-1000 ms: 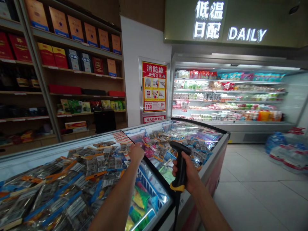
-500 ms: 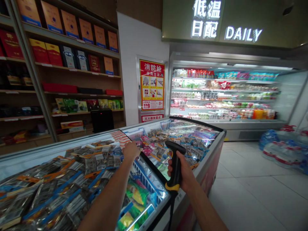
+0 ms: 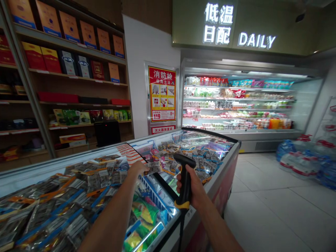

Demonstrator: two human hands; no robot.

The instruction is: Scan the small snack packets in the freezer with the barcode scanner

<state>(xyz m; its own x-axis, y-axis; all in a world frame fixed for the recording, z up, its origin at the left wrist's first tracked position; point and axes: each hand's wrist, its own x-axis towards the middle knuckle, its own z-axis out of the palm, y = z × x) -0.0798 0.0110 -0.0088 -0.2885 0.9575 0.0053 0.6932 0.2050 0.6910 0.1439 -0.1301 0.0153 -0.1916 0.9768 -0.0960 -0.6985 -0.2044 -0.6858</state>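
My right hand (image 3: 194,183) is wrapped round the handle of a black and yellow barcode scanner (image 3: 185,183), held upright over the freezer's front edge with its cord hanging down. My left hand (image 3: 138,169) reaches over the chest freezer (image 3: 233,150) and pinches a small clear packet (image 3: 154,167) with dark contents and a printed label. Behind that hand lies a red-and-white striped sheet or bag (image 3: 130,153). Many similar packets (image 3: 76,196) with blue and orange edges are heaped to the left. The tips of my left fingers are partly hidden.
Below my left hand, a wire basket (image 3: 154,194) stands beside green and yellow bags (image 3: 144,211). Shelves of boxes (image 3: 73,66) line the left wall. A lit refrigerated display (image 3: 236,105) stands behind. Bottled water packs (image 3: 301,162) sit on the floor at right.
My left hand has turned, and the labelled packet now shows at its fingertips. The view has shifted slightly right. My right hand still grips the barcode scanner.
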